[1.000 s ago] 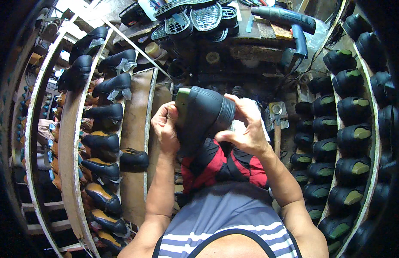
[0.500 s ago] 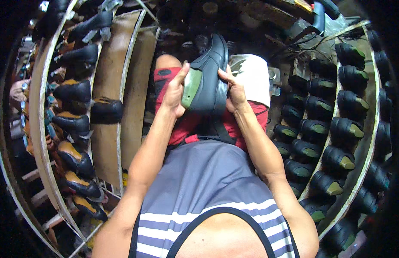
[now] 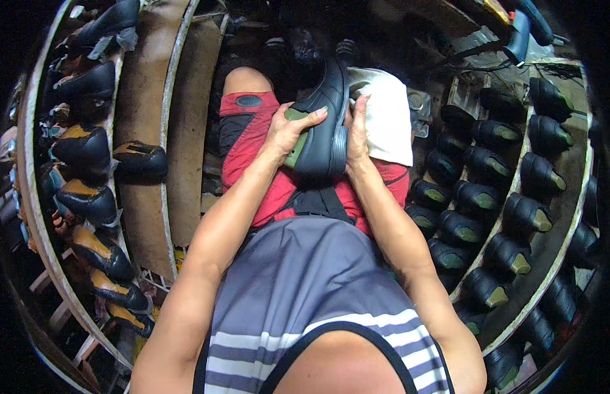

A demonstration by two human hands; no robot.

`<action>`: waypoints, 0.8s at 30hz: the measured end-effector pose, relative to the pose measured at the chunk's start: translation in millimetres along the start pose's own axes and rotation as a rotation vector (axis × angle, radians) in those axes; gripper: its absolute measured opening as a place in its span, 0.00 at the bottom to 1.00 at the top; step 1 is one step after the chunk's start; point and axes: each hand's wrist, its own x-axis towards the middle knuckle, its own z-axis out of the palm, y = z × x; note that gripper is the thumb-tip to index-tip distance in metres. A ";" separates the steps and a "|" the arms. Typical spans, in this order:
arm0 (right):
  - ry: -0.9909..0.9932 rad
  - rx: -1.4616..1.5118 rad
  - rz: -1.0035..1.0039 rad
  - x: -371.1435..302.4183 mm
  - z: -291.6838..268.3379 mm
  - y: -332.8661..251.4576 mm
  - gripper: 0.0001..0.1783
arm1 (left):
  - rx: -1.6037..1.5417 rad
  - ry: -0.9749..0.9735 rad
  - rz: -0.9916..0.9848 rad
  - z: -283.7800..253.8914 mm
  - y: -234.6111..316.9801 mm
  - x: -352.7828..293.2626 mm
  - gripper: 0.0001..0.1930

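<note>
A black shoe (image 3: 321,146) with a green shoe last (image 3: 297,157) inside it is held above my lap, toe pointing away from me and sole turned to the right. My left hand (image 3: 286,134) grips it from the left, with the thumb laid across the black upper and the fingers by the green last. On the other side my right hand (image 3: 357,134) holds the shoe along its sole, the thumb pointing up; some of its fingers are hidden behind the shoe. A white cloth (image 3: 387,118) lies over my right thigh, next to that hand.
Slanted racks flank me. The left rack (image 3: 165,217) carries black shoes with tan openings, one black shoe (image 3: 140,163) lying apart on a board. Several black shoes with green lasts fill the right rack (image 3: 560,262). A dark-handled tool (image 3: 517,39) lies at the far right.
The shoe has turned so more of its sole edge and heel faces right. My left thumb has moved from the green last onto the black upper. The view has shifted slightly.
</note>
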 end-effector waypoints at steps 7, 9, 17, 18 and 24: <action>0.051 -0.103 -0.153 4.9 2.3 8.7 0.49 | -0.001 -0.005 0.069 2.7 11.4 -14.5 0.64; 0.037 -0.093 -0.125 0.3 3.8 12.3 0.51 | 0.035 0.009 0.071 1.2 8.6 -22.2 0.62; 0.011 -0.068 -0.080 -5.3 2.7 5.6 0.54 | -0.038 -0.039 0.160 -14.3 14.1 -42.6 0.40; 0.020 -0.082 -0.120 -2.2 2.0 3.5 0.58 | -0.024 -0.078 0.174 -17.2 16.3 -47.9 0.41; 0.024 0.220 -0.046 14.6 2.8 1.8 0.55 | 0.386 -0.119 0.389 -23.7 24.0 -75.7 0.56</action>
